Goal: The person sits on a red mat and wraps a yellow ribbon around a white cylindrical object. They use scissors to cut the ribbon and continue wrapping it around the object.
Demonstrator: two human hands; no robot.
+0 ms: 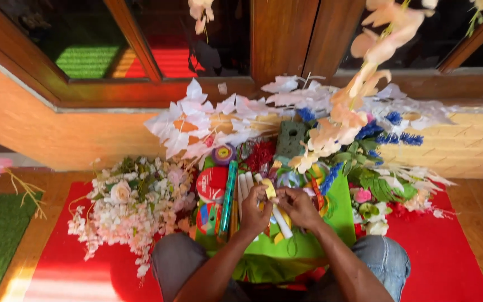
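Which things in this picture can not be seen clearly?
- Head view: the small yellow piece is mostly covered by the left hand and right hand.
- White sticks: lower ends hidden by the hands.
- Pink flower branch: cut off by the top edge.

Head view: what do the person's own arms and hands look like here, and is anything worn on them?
Both forearms are bare, with no sleeves in view. The left hand and right hand wear no gloves; no watch or bracelet shows on either wrist, and rings are too small to tell. No markings are visible on the arms. Grey trousers show below them.
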